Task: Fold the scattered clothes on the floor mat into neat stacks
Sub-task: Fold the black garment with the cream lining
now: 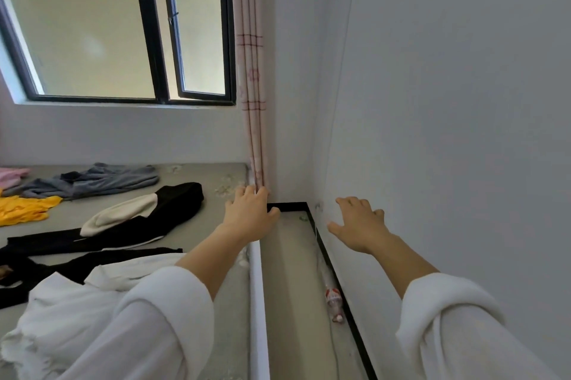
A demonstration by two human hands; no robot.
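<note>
Sprawling unfolded across the mat (197, 172): black, grey, yellow clothes (173, 209).

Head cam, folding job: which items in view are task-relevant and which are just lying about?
Job:
- grey garment
- pink garment
- yellow garment
- black-and-cream garment
- white garment
- floor mat, on which they all lie

Lying about:
- curtain
- window
- small red-and-white item in the gap by the wall
</note>
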